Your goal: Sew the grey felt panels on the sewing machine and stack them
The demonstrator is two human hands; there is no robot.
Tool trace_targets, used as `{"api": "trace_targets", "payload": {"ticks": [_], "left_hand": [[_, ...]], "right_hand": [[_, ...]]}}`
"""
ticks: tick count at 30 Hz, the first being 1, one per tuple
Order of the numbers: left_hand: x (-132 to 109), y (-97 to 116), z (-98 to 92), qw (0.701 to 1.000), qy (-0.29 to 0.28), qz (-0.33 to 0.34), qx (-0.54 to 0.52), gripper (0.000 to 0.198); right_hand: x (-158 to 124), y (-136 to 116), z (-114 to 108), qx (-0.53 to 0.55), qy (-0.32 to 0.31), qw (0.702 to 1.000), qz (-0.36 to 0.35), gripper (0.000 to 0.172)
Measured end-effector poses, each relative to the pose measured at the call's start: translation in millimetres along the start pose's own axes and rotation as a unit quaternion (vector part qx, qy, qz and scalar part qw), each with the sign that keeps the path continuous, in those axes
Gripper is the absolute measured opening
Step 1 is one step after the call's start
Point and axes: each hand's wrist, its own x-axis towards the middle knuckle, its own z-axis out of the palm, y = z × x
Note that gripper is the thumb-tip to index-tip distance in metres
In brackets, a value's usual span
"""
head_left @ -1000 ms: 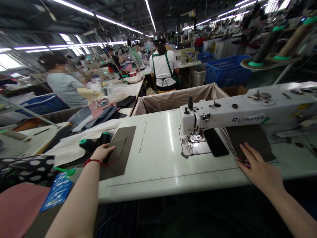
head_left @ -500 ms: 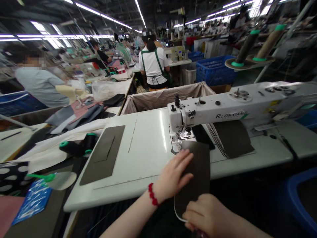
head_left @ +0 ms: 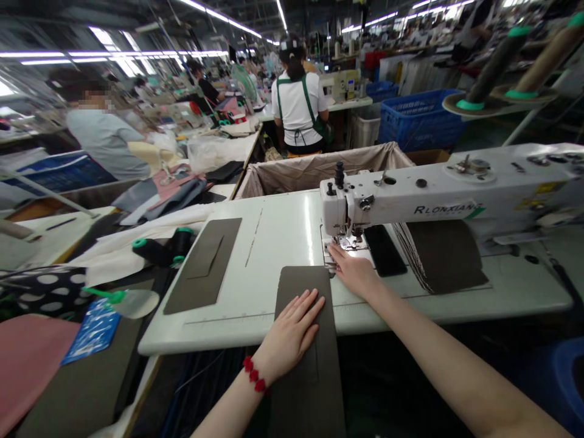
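Observation:
My left hand (head_left: 292, 331) lies flat, fingers stretched, on a long dark olive fabric panel (head_left: 303, 407). That panel rests partly on the pale sewing table and hangs over its front edge towards me. Beside the needle plate of the white sewing machine (head_left: 392, 204), my right hand (head_left: 353, 267) reaches in with its fingers extended, the tips at the plate left of the presser foot (head_left: 349, 234). Its thumb is mostly hidden, and I see nothing held in it. A second olive panel (head_left: 205, 264) with a cut flap shape lies on the table's left part.
A black phone (head_left: 385, 250) and a stack of olive pieces (head_left: 449, 255) lie under the machine arm. Black thread cones (head_left: 152, 250) stand left of the table. Behind it is a cloth-lined bin (head_left: 274, 176). Co-workers sit further back, near a blue crate (head_left: 415, 121).
My right hand has left the panel's lower edge and moved up to the needle plate. The panel has shifted left, away from the needle, under my left hand. The view has turned slightly left.

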Motion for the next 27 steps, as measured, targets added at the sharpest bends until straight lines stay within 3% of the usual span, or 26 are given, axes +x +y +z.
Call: {"api": "trace_targets", "payload": {"ticks": [3,6,10,16,27], "left_hand": [[7,-6,-4.3,1.000,-0.005,-0.002,-0.004,0.056],[19,-14,-7.8,1.000,-0.006,0.004,-0.017,0.058],[50,-23,-10.6,0.999,0.009,0.006,-0.034,0.067],[96,-29,-12.0,0.998,0.024,0.032,-0.040,0.076],[101,-39,-13.1,0.996,0.026,0.045,-0.072,0.079]], "right_hand": [[11,3,7,-0.007,-0.007,1.000,-0.011,0.057],[-2,11,9,-0.018,-0.021,0.999,-0.020,0.055],[-19,20,11,-0.025,-0.018,1.000,-0.001,0.053],[-20,20,15,-0.004,-0.002,1.000,0.015,0.048],[-20,23,18,0.002,-0.008,1.000,0.012,0.048]]}}
